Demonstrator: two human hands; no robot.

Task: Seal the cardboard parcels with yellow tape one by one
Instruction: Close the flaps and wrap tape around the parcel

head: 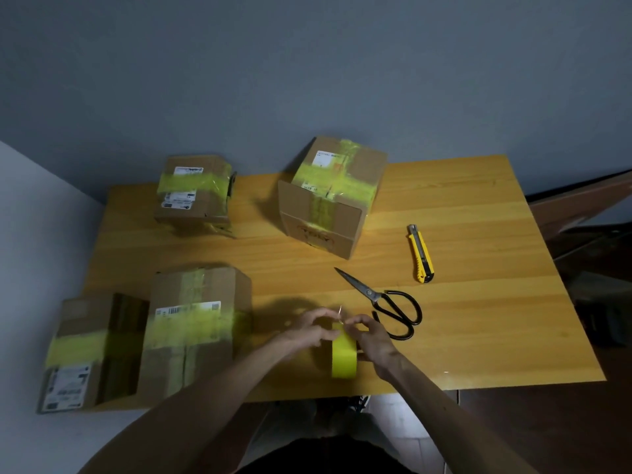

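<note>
Fingers (pixel 327 332) of the left hand (pixel 313 328) are curled onto the top of the roll of yellow tape (pixel 343 362), where its rim is pinched. The roll's right side is gripped by the curled fingers of the right hand (pixel 372 340). The roll is stood on edge on the tabletop (pixel 478 302), near the front edge and about midway along it. Whether a loose end is held cannot be told.

Just behind the right hand, black-handled scissors (pixel 386 302) are laid with blades closed and pointed away to the left. Farther right, a yellow utility knife (pixel 421 253) is laid well apart from the roll.

Four cardboard parcels are set out, each already banded with yellow tape. A near parcel (pixel 195 330) is placed just left of the left hand, with a corner parcel (pixel 85 350) just beside it at the near left corner. A far-left parcel (pixel 191 189) and a large far parcel (pixel 328 196) are placed toward the back edge. White labels are seen on all four.
</note>
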